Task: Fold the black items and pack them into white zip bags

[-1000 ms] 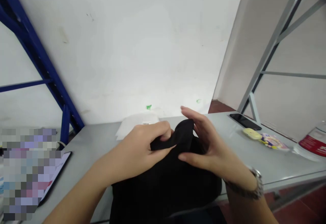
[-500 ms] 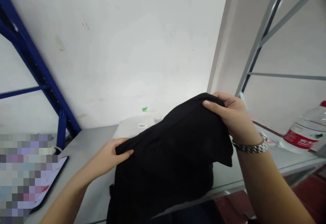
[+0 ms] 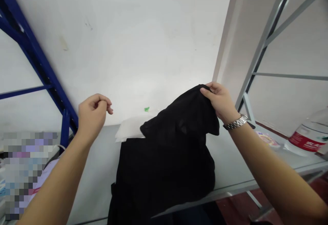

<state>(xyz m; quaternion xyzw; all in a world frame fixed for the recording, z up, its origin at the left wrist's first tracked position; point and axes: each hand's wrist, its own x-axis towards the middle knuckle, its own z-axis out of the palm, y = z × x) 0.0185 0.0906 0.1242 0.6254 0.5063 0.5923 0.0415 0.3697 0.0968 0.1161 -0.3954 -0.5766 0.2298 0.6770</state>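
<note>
A black garment (image 3: 164, 170) lies spread over the grey table, its lower part hanging past the front edge; its exact kind does not show. My right hand (image 3: 217, 98), with a metal watch on the wrist, pinches the upper right corner between thumb and fingers and holds that part up. The raised flap slopes down leftward to a loose corner. My left hand (image 3: 93, 114) is in the air left of the garment, apart from it, with its fingers curled in and nothing visible in them. Behind the garment sits a flat white package (image 3: 128, 127), partly covered.
A large bottle with a red label (image 3: 306, 139) stands at the right, beside a small colourful packet (image 3: 268, 139). Pixelated items and a lilac-coloured screen-like object lie at the left. Blue rack posts (image 3: 38, 54) and grey posts (image 3: 266, 40) flank the white wall (image 3: 159, 47).
My left hand has let go of the garment's left corner and moved up and left. The right hand has shifted slightly left and up, still gripping; the freed corner now hangs loose.
</note>
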